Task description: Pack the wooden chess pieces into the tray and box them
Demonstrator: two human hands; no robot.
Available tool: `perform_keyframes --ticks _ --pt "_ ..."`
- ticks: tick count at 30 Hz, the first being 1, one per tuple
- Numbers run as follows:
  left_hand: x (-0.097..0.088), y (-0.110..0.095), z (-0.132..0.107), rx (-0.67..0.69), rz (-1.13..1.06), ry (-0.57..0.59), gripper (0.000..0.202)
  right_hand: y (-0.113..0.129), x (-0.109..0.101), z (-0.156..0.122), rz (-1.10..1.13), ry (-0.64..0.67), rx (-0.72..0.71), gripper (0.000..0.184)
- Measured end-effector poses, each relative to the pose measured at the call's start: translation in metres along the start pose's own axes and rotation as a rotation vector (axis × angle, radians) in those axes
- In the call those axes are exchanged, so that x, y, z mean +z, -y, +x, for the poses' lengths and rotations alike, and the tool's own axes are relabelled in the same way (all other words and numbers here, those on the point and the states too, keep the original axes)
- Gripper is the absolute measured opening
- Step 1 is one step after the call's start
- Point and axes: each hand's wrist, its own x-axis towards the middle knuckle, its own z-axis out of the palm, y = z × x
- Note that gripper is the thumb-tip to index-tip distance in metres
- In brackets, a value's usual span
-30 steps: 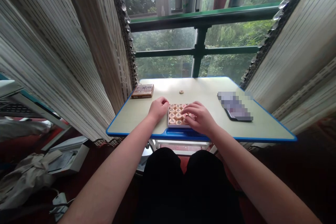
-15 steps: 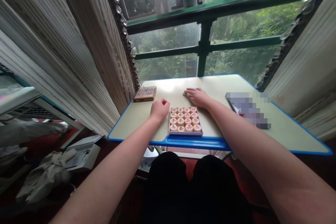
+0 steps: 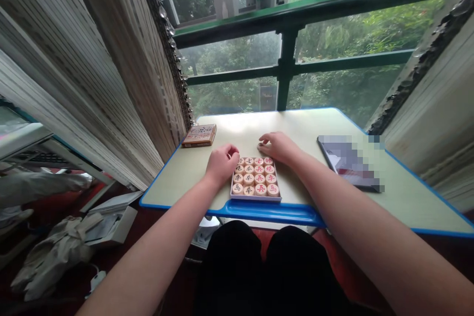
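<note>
A shallow open box [image 3: 256, 198] near the table's front edge holds rows of round wooden xiangqi pieces [image 3: 259, 178], black characters on the left, red on the right. My left hand [image 3: 223, 163] rests at the box's far left corner, its fingers curled closed beside the corner piece. What they hold, if anything, is hidden. Just beyond the far right corner, my right hand [image 3: 277, 146] is low over the table, fingers bent and thumb drawn in. A small pale xiangqi piece [image 3: 259, 146] shows partly at its fingertips.
The pale table [image 3: 403, 202] has a blue rim and a blue front groove [image 3: 274, 211]. A flat printed box [image 3: 199, 136] lies at the back left, a dark flat object [image 3: 342, 160], partly blurred out, on the right. Curtains [image 3: 122, 59] flank the window behind.
My left hand has moved in to touch the box corner area. My right hand's fingers have gone from stretched out to bent around the small piece. The view has shifted slightly.
</note>
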Motion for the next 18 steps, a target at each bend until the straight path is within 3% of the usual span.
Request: perform_keyframes --ticks 6,10,15,18 --pt "0.002 0.001 0.004 -0.109 0.023 -0.007 0.011 0.009 -0.006 -0.002 0.327 -0.102 0.139 0.018" --pt "0.000 0.001 0.003 -0.071 -0.043 0.003 0.015 0.023 -0.008 -0.009 0.485 -0.124 0.038 0.022" --pt "-0.003 0.003 0.002 -0.148 -0.127 -0.192 0.015 0.043 -0.004 -0.019 0.557 -0.064 -0.049 0.019" --pt "-0.005 -0.001 -0.003 -0.008 -0.104 -0.168 0.013 0.050 -0.004 -0.022 0.702 -0.039 -0.071 0.020"
